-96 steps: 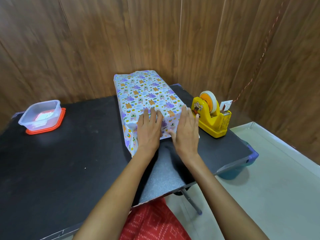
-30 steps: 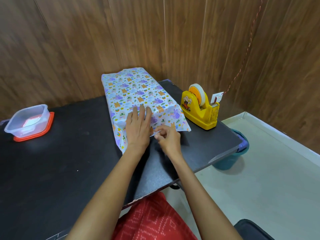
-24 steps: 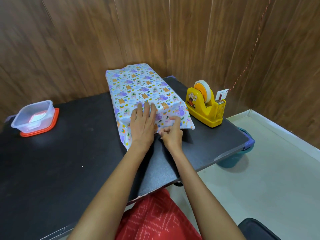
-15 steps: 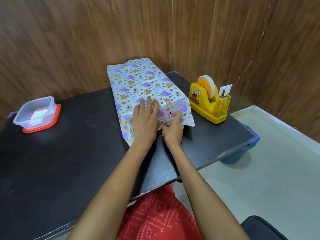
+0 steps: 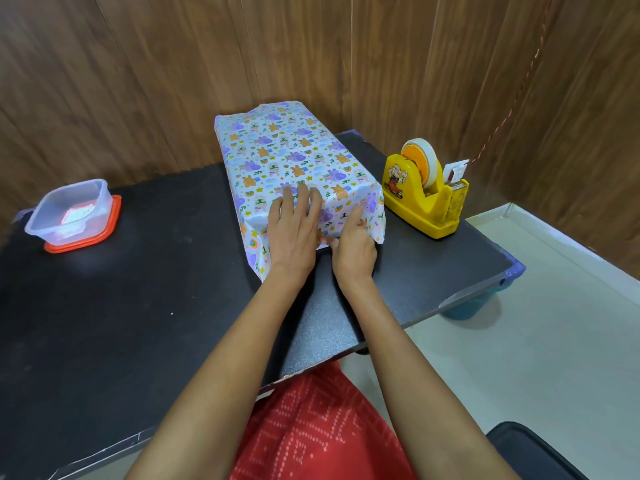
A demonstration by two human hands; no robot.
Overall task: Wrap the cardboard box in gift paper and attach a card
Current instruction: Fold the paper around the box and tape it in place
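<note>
Pastel gift paper [image 5: 294,157] printed with small animals covers the cardboard box, which lies lengthwise in the middle of the black counter [image 5: 138,323], its far end near the wooden wall. Your left hand [image 5: 294,233] lies flat with fingers straight, pressing the paper down at the box's near top edge. Your right hand [image 5: 353,247], just beside it, is curled against the near end flap; whether it pinches the paper or only pushes it cannot be told. This looks like the end fold. Hold the left palm firm so the top sheet does not slide, draw the flap taut, and crease it sharply along the box's edge before letting go. The paper's near right corner stands out loose and may need tucking in. A yellow tape dispenser [image 5: 422,195] stands just right of the box, handy for sealing.
</note>
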